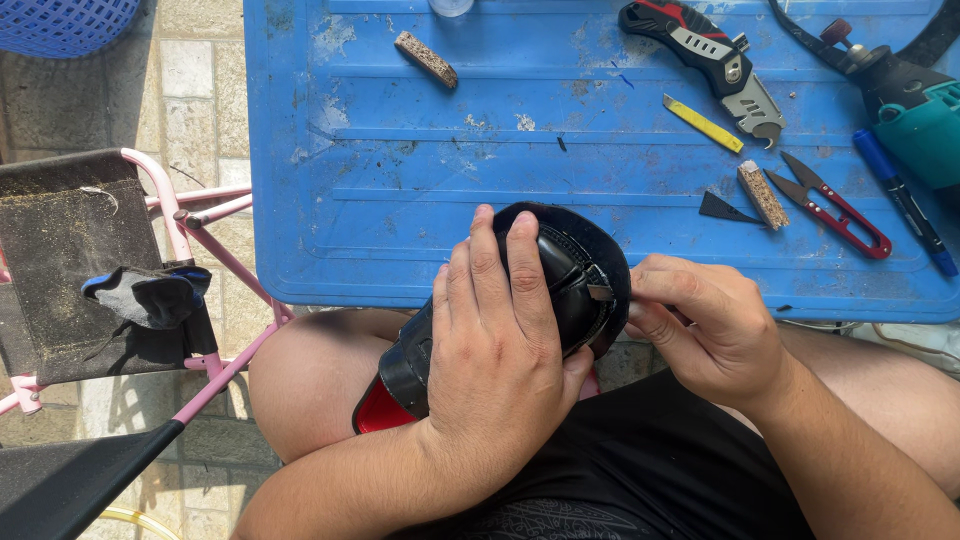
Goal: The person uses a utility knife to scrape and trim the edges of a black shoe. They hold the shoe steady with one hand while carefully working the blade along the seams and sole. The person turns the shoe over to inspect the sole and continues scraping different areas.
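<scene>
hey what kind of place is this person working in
Probably an outdoor shoe-repair spot: a black shoe is held over a scuffed blue plastic table set on paving stones, with a utility knife and thread snips.

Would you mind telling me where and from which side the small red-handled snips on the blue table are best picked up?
Take the red-handled snips by the looped red handle at the lower right end, coming from above and from the right. They lie flat on the blue table with the open dark blades pointing up-left toward the cork block, so the handle end is probably the safer, freer side.
</scene>
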### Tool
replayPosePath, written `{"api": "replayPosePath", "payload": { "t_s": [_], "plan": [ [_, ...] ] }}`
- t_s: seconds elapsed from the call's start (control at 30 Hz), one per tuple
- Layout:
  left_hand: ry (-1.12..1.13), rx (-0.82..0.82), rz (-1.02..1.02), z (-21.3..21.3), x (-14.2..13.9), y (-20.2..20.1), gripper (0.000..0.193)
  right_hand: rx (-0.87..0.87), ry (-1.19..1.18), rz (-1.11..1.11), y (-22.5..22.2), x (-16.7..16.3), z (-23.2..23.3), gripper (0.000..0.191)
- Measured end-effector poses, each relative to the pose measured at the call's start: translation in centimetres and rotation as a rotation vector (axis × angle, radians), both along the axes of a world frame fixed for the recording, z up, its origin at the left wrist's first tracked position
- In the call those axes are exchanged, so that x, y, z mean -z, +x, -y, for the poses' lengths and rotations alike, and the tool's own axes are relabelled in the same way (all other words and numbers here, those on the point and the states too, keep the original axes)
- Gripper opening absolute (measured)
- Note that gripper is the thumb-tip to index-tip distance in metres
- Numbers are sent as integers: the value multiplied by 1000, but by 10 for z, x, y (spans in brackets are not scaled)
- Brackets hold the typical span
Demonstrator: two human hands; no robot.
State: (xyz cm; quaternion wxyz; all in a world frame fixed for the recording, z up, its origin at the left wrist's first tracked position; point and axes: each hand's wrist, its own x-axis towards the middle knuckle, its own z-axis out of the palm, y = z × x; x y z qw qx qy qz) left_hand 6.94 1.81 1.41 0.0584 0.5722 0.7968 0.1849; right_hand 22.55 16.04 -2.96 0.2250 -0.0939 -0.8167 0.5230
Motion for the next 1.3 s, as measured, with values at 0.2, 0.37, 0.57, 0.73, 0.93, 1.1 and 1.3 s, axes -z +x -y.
{"api": "replayPosePath", "payload": {
  "t_s": [0.2, 0.37, 0.57, 0.73, 0.93, 1.1, 1.3],
  "plan": [
    [-8, 1, -20, 1, 0, 2, 111, -15, -48, 19, 0, -1, -2, 16],
    [-25, 10, -48, 1, 1, 2, 109, -27, -105, 32, 1, -4, -2, 16],
    [-38, 3, -34, 2, 0, 3, 111, -31, -157, 67, 1, -5, -3, 17],
    [-56, 8, -29, 3, -1, 4, 115, -31, -141, 78, 2, -5, -3, 20],
    [-37, 8, -21, 3, 0, 4, 115, -36, -153, 83, 1, -4, -4, 20],
    [-58, 13, -18, 4, -1, 5, 118, -53, -172, 83, 2, -4, -5, 21],
    [-59, 14, -26, 4, -1, 6, 119, -69, -191, 74, 2, -3, -6, 22]
  ]
}}
